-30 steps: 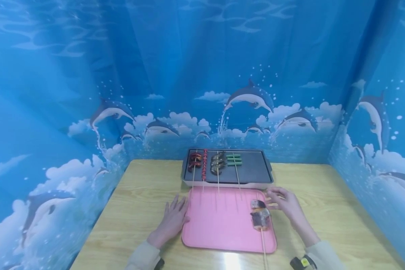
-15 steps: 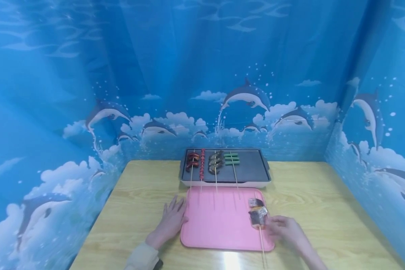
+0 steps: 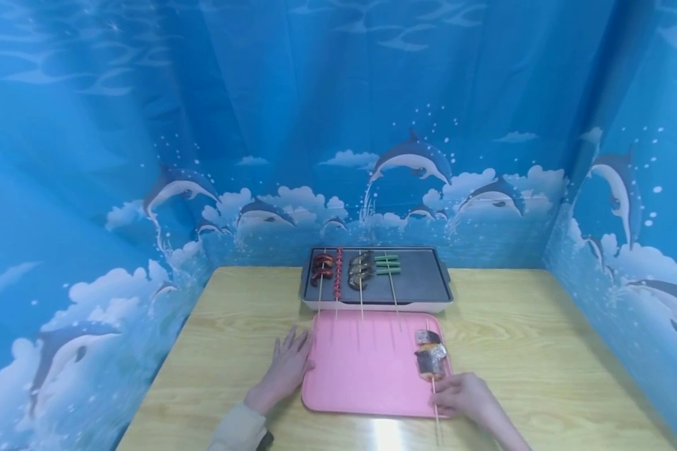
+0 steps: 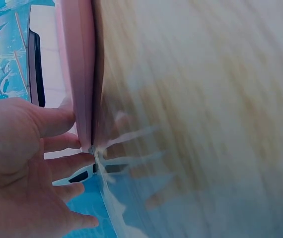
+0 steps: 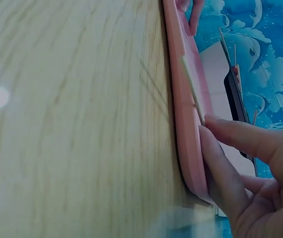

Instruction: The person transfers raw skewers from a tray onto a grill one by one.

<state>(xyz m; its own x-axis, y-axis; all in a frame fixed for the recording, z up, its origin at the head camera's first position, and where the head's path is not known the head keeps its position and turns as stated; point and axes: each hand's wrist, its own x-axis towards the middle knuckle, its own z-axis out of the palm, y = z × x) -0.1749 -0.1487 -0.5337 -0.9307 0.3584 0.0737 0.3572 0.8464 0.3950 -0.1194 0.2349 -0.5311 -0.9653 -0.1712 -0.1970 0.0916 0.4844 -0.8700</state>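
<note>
A fish skewer [image 3: 430, 362], with silver-grey skinned chunks on a wooden stick, lies along the right side of the pink tray [image 3: 367, 379]. My right hand [image 3: 466, 396] pinches its stick just below the chunks. In the right wrist view, thumb and forefinger close on the stick [image 5: 191, 87], whose free end juts out past the tray's rim. At the tray's left edge rests my left hand [image 3: 286, 368], fingers extended. The left wrist view has that hand [image 4: 37, 148] spread against the tray's side, thumb at the rim.
Behind the tray stands a dark grill plate [image 3: 420, 275] holding a dark red skewer [image 3: 322, 269], a thin red skewer [image 3: 338, 275], a shrimp skewer [image 3: 361, 272] and a green vegetable skewer [image 3: 387, 265]. Their sticks overhang the tray. A dolphin-print curtain [image 3: 316, 125] surrounds the wooden table [image 3: 513, 338].
My right hand has come down from beside the fish chunks, along the tray's right edge, and now grips the skewer's stick. The left hand keeps its place. The view shifted slightly.
</note>
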